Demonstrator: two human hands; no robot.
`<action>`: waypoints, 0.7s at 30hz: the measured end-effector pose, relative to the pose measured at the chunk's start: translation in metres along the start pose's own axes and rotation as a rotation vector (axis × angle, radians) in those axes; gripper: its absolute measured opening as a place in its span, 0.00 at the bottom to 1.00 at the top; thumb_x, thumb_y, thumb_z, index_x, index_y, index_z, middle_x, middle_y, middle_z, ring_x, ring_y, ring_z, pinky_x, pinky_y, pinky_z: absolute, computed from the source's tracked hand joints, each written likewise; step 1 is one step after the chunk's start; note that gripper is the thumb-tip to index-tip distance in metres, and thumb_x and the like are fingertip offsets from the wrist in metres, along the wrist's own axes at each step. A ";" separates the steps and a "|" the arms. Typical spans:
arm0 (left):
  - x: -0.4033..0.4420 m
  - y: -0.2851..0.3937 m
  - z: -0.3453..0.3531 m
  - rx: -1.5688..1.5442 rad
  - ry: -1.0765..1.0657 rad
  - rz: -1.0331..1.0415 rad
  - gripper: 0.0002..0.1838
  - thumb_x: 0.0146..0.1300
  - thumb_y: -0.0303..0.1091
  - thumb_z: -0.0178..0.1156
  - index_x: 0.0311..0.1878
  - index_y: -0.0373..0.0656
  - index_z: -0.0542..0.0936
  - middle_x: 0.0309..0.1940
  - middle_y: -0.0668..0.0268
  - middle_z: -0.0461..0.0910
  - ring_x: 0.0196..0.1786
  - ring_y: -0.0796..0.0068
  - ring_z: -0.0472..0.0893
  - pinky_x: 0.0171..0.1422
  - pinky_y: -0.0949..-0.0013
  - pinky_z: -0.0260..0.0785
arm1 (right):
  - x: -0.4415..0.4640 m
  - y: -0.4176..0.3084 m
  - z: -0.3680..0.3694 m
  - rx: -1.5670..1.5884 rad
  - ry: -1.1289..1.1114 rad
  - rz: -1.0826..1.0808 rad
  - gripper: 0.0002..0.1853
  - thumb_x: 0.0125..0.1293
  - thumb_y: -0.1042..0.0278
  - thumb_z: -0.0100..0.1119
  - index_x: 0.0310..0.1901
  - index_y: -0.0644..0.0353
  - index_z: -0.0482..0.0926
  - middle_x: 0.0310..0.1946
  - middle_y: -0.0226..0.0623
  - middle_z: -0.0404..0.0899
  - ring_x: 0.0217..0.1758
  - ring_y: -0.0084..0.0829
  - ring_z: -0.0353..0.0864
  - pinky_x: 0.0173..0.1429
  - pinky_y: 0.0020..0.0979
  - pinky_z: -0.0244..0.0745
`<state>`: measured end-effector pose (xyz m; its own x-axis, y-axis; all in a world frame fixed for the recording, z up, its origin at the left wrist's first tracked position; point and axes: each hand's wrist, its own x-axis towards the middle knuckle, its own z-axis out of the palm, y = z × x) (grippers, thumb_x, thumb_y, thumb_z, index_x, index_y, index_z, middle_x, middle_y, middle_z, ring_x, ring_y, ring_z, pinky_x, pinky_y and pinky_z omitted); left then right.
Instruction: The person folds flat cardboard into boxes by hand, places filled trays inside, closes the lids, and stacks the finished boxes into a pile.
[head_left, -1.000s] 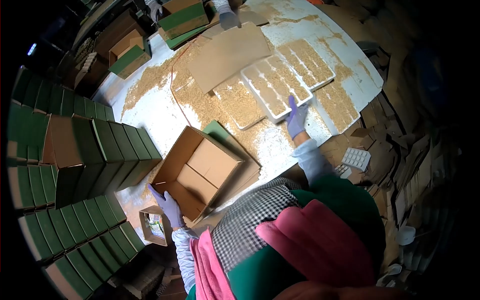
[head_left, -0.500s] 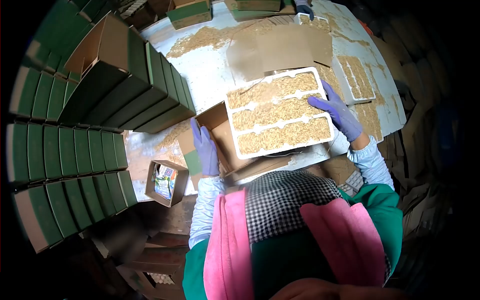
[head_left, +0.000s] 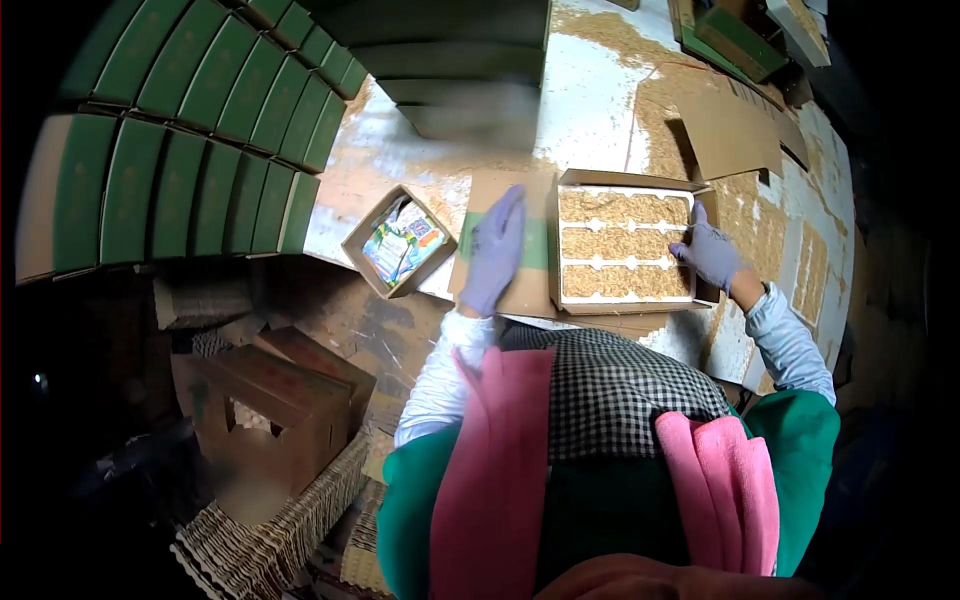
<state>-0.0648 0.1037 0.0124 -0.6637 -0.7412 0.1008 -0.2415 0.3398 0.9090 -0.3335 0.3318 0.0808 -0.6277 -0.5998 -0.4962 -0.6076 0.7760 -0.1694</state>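
Observation:
A white tray (head_left: pixel 625 245) filled with tan grain-like material in rows sits inside the open cardboard box (head_left: pixel 632 178). My right hand (head_left: pixel 708 250), in a purple glove, is at the tray's right end, fingers bent over its edge. My left hand (head_left: pixel 494 250), also gloved, is off the box's left side, above a flat cardboard piece with a green band (head_left: pixel 535 240); its fingers are extended and it holds nothing. Left of it stands a small box (head_left: pixel 400 240) with colourful packets in it.
Green boxes (head_left: pixel 160 190) are stacked at the left, more (head_left: pixel 450 60) at the back. A cardboard sheet (head_left: pixel 730 135) lies on the grain-strewn table (head_left: pixel 590 110). Brown cartons (head_left: pixel 290 400) and stacked moulded trays (head_left: pixel 280 510) are below left.
The white tray was lifted from the table and has gone down into the open box. My left hand has come away from the box. The view has swung left.

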 end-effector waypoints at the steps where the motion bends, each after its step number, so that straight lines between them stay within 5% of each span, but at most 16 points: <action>1: -0.002 -0.006 -0.023 -0.044 0.076 -0.197 0.17 0.70 0.34 0.54 0.57 0.38 0.79 0.54 0.49 0.81 0.56 0.55 0.81 0.61 0.61 0.72 | 0.007 0.010 0.014 -0.066 0.055 -0.053 0.51 0.65 0.56 0.64 0.75 0.73 0.39 0.51 0.68 0.78 0.55 0.59 0.80 0.61 0.45 0.74; 2: -0.006 -0.004 -0.052 0.266 0.270 -0.200 0.15 0.71 0.39 0.53 0.48 0.39 0.83 0.43 0.53 0.85 0.46 0.55 0.84 0.53 0.60 0.75 | 0.003 -0.004 0.008 -0.176 0.042 -0.062 0.49 0.67 0.55 0.62 0.75 0.75 0.41 0.50 0.65 0.79 0.54 0.55 0.83 0.57 0.44 0.76; 3: -0.010 -0.032 -0.082 0.307 0.257 -0.322 0.17 0.70 0.43 0.54 0.46 0.39 0.82 0.44 0.52 0.84 0.44 0.52 0.84 0.50 0.58 0.75 | 0.013 -0.006 0.016 -0.250 0.033 -0.065 0.49 0.67 0.56 0.61 0.74 0.76 0.42 0.49 0.63 0.81 0.53 0.53 0.83 0.56 0.43 0.77; 6: -0.010 -0.104 -0.131 0.947 0.057 -0.657 0.33 0.55 0.62 0.63 0.52 0.43 0.81 0.47 0.53 0.84 0.50 0.53 0.84 0.53 0.53 0.75 | 0.054 0.013 0.057 -0.465 0.074 -0.145 0.44 0.63 0.62 0.62 0.70 0.85 0.52 0.48 0.57 0.83 0.51 0.44 0.85 0.51 0.37 0.79; 8: -0.007 -0.131 -0.128 1.184 -0.078 -0.602 0.36 0.47 0.61 0.70 0.54 0.46 0.80 0.49 0.55 0.84 0.53 0.55 0.83 0.55 0.55 0.76 | 0.053 0.007 0.056 -0.622 -0.023 -0.234 0.32 0.65 0.59 0.58 0.63 0.77 0.68 0.46 0.53 0.84 0.50 0.43 0.85 0.53 0.36 0.78; 10: 0.001 -0.138 -0.131 1.183 -0.137 -0.633 0.29 0.43 0.57 0.73 0.46 0.48 0.85 0.48 0.56 0.84 0.51 0.55 0.84 0.54 0.56 0.76 | 0.023 -0.006 0.008 -0.132 -0.001 -0.307 0.28 0.66 0.52 0.55 0.62 0.64 0.73 0.48 0.52 0.84 0.52 0.46 0.84 0.57 0.40 0.76; 13: -0.005 -0.119 -0.131 1.133 -0.091 -0.616 0.25 0.44 0.56 0.73 0.39 0.47 0.87 0.44 0.56 0.85 0.48 0.55 0.84 0.50 0.56 0.75 | 0.029 0.021 -0.058 0.400 0.382 -0.227 0.28 0.67 0.47 0.53 0.62 0.55 0.75 0.51 0.52 0.83 0.53 0.49 0.82 0.61 0.43 0.71; 15: -0.006 -0.082 -0.130 1.030 0.002 -0.671 0.24 0.48 0.56 0.71 0.39 0.46 0.87 0.39 0.56 0.86 0.44 0.55 0.84 0.49 0.58 0.74 | 0.076 0.060 -0.079 0.520 0.432 -0.039 0.35 0.66 0.45 0.54 0.68 0.59 0.68 0.61 0.56 0.75 0.65 0.53 0.74 0.71 0.48 0.62; 18: -0.015 -0.071 -0.140 1.018 0.170 -0.400 0.21 0.59 0.52 0.66 0.42 0.43 0.87 0.40 0.55 0.86 0.43 0.54 0.84 0.48 0.57 0.74 | 0.175 0.104 -0.013 0.055 0.586 0.099 0.42 0.64 0.45 0.57 0.74 0.59 0.57 0.71 0.58 0.61 0.75 0.56 0.57 0.77 0.54 0.47; 21: 0.002 0.016 -0.101 0.734 0.253 -0.306 0.15 0.64 0.41 0.65 0.45 0.38 0.86 0.39 0.55 0.86 0.40 0.64 0.85 0.47 0.64 0.75 | 0.217 0.130 0.037 -0.114 0.495 0.157 0.49 0.62 0.46 0.59 0.78 0.59 0.47 0.77 0.58 0.48 0.81 0.59 0.42 0.79 0.60 0.36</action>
<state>0.0016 0.0487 0.0683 -0.3357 -0.9401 0.0597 -0.8436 0.3283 0.4250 -0.5311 0.3094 -0.0803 -0.8530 -0.5202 -0.0423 -0.5199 0.8540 -0.0186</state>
